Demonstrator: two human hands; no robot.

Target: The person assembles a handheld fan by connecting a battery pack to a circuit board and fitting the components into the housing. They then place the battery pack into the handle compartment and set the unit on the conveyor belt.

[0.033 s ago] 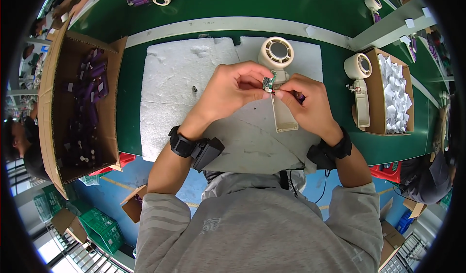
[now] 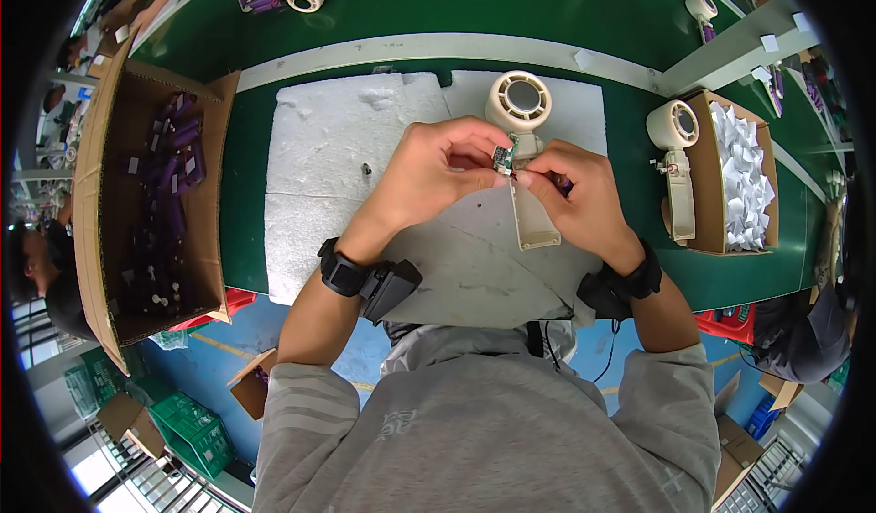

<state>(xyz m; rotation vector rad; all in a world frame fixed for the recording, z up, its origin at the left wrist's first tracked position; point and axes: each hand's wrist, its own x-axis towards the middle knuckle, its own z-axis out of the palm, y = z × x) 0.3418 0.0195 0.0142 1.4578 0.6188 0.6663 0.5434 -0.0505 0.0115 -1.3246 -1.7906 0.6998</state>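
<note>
**Green circuit board (image 2: 501, 159) at upper end of open cream handle (image 2: 537, 225)**

Left hand (image 2: 429, 168): thumb and fingers pinch the small circuit board, which sits near the neck of the cream unit, between the two hands. Right hand (image 2: 582, 183): fingers curled inward, thumb and forefinger close together at thin red wires (image 2: 515, 174) just beside the board. Whether they grip the wires is too small to tell. A purple piece (image 2: 564, 184) shows partly beneath the right hand's fingers; rest of it hidden.

Cream unit lies on the white foam sheet (image 2: 324, 166), round vented head (image 2: 523, 98) away from the person, handle pointing back toward them, its hollow side up. One small dark piece (image 2: 366, 168) lies on the foam, left of the left hand.

Surroundings: green table (image 2: 246, 175). At left, cardboard box (image 2: 91, 207) holding purple cylinders (image 2: 182, 171). At right, second cream unit (image 2: 675, 130), its handle beside a smaller carton (image 2: 713, 175) filled with white folded pieces (image 2: 744, 180). Black strapped device on each wrist (image 2: 391, 287).
</note>
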